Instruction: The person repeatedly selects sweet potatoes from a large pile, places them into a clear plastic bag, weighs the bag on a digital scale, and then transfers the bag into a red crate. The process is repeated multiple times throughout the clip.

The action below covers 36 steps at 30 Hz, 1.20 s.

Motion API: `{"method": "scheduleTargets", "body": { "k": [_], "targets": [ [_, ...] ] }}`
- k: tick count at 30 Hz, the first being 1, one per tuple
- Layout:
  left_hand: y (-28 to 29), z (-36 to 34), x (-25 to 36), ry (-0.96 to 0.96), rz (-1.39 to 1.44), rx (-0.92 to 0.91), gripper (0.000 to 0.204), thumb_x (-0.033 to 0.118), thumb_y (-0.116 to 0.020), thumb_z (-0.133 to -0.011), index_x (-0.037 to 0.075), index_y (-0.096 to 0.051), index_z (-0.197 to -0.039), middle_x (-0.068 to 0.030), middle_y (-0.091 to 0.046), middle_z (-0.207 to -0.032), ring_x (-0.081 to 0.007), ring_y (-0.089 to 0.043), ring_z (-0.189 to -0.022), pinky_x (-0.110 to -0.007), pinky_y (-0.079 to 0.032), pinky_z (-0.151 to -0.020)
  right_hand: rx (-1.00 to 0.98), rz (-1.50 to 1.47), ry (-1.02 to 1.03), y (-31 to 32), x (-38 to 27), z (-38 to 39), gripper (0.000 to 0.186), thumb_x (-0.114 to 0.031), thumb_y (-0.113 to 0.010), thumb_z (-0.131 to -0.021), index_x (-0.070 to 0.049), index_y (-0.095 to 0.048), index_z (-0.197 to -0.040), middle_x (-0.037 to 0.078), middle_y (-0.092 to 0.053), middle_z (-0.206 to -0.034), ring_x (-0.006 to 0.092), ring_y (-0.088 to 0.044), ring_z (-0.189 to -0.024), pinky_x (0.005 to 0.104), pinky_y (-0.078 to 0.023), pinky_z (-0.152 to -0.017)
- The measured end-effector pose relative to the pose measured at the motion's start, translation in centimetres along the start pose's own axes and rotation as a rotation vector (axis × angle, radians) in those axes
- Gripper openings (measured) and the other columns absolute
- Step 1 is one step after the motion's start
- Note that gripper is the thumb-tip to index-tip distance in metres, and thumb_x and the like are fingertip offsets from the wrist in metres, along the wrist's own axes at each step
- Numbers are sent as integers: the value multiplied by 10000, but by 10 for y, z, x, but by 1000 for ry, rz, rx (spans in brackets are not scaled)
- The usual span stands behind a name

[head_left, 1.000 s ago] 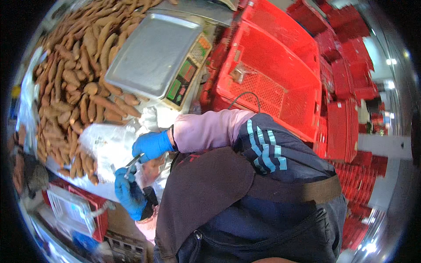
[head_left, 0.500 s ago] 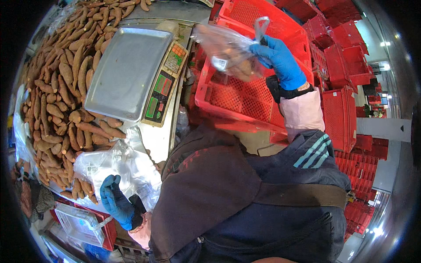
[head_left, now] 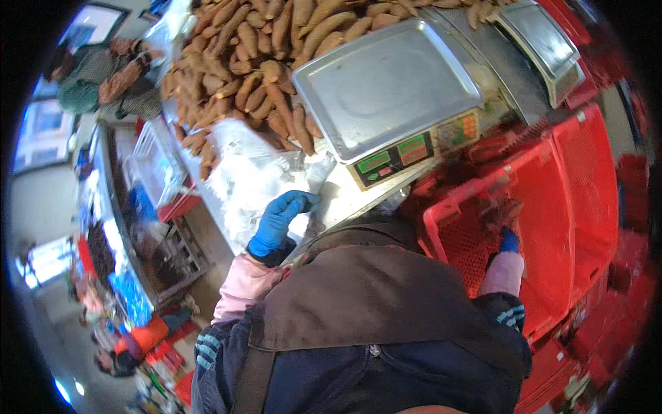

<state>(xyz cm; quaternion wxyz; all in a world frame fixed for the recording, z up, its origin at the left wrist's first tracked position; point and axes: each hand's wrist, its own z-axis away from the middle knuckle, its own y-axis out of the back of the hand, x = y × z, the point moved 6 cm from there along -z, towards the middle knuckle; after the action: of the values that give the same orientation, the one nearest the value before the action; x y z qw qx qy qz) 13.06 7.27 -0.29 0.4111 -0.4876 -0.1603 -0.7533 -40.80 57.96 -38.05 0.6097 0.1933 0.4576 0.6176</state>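
Near the white clear plastic bags (head_left: 241,172) on the steel table edge, my left hand (head_left: 279,221), in a blue glove, has its fingers curled together; what they hold, if anything, is unclear. My right hand (head_left: 509,241), also blue-gloved, is down inside a red plastic crate (head_left: 589,172), at a blurred bag of sweet potatoes (head_left: 500,214); its fingers are too hidden to read. A scale with a steel pan (head_left: 386,90) stands between the crate and a heap of sweet potatoes (head_left: 262,41).
Another scale (head_left: 538,41) is at the upper right. A person in dark green (head_left: 103,83) works beyond the table; others, one in orange (head_left: 138,338), are at lower left. A clear bin (head_left: 155,159) sits left. More red crates (head_left: 620,276) are stacked right.
My right hand first lifted a bagged bunch off the table over the crate, then lowered it inside. My left hand stayed by the bags. The view has swung, bringing people into sight.
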Motion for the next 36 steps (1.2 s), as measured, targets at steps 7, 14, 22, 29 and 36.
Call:
{"method": "scheduleTargets", "body": {
  "k": [7,14,22,29,36],
  "targets": [
    [84,15,-34,-205,-55,323,198,138,-529,-908,4,-627,-1017,-65,-648,-996,-148,-581,-925,-285,-439,-852,172,-707,81,104,-81,40,308,-324,-605,-839,-51,-664,-967,31,-583,-690,77,-373,-414,244,-259,-370],
    [176,42,-85,-351,-78,637,172,83,-540,-899,16,-610,-1041,-40,-637,-979,-136,-572,-929,-258,-425,-867,199,-845,233,223,-382,189,279,-290,-561,-890,-37,-649,-969,-37,-521,-650,29,-322,-421,214,-207,-382],
    [200,101,-125,-328,201,769,168,119,-536,-909,24,-630,-1011,-30,-640,-921,-111,-565,-843,-246,-439,-786,-719,-456,876,62,-678,385,257,-57,-523,-831,2,-597,-1070,76,-629,-1011,135,-576,-840,269,-457,-776],
    [209,147,-150,-411,544,813,180,114,-523,-915,-3,-617,-1015,-57,-630,-940,-126,-568,-853,-244,-445,-802,-687,503,1721,-202,-698,452,334,-107,-586,-805,-123,-554,-1137,113,-549,-1123,306,-588,-952,363,-486,-776],
    [211,184,-138,-341,429,881,222,136,-488,-930,-15,-619,-1027,-72,-637,-944,-137,-586,-871,-265,-460,-818,-887,-23,1260,-192,-694,403,288,-134,-600,-851,-15,-588,-1112,40,-572,-762,120,-512,-633,264,-433,-605]
  ]
}}
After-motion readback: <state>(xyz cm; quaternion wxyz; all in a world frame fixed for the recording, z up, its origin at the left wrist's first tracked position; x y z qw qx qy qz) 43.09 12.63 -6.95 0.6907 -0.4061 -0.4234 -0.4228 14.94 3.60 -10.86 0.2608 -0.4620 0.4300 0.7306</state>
